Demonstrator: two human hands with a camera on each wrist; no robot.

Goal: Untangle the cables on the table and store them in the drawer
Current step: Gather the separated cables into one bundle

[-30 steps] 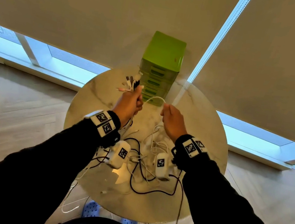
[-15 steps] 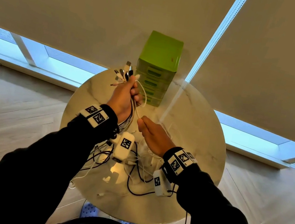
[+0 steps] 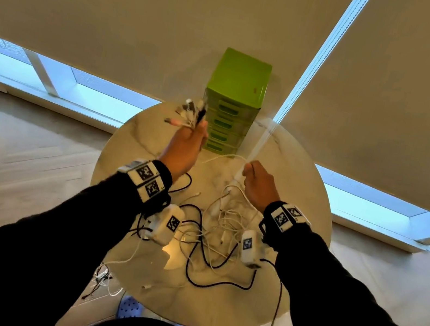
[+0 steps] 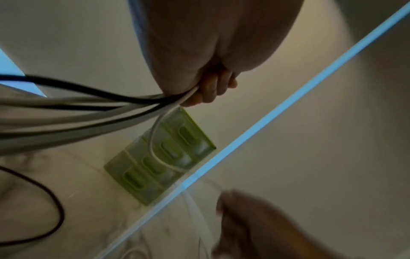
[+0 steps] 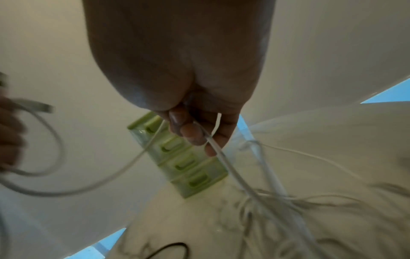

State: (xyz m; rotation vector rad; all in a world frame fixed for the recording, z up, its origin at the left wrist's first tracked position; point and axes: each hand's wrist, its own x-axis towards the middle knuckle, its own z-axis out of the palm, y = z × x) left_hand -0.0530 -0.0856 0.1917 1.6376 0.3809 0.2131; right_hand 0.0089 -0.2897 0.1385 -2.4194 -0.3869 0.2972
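Observation:
My left hand (image 3: 186,145) is raised over the round marble table (image 3: 294,277) and grips a bundle of white and black cables (image 4: 93,112); their plugs (image 3: 190,114) fan out above the fist. My right hand (image 3: 257,183) pinches one white cable (image 5: 224,163) that runs in a slack arc (image 3: 220,158) across to the left hand. A tangle of white and black cables (image 3: 219,235) lies on the table below both wrists. The green drawer unit (image 3: 233,102) stands at the table's far edge with all its drawers closed.
Roller blinds and a bright window strip (image 3: 322,55) rise behind the table. Cable ends (image 3: 104,278) hang off the table's near left edge over the wooden floor. Blue perforated slippers (image 3: 130,309) show under the near edge.
My right hand has moved out to the right and up, drawing the white cable away from the left hand. My left hand has stayed raised with its bundle.

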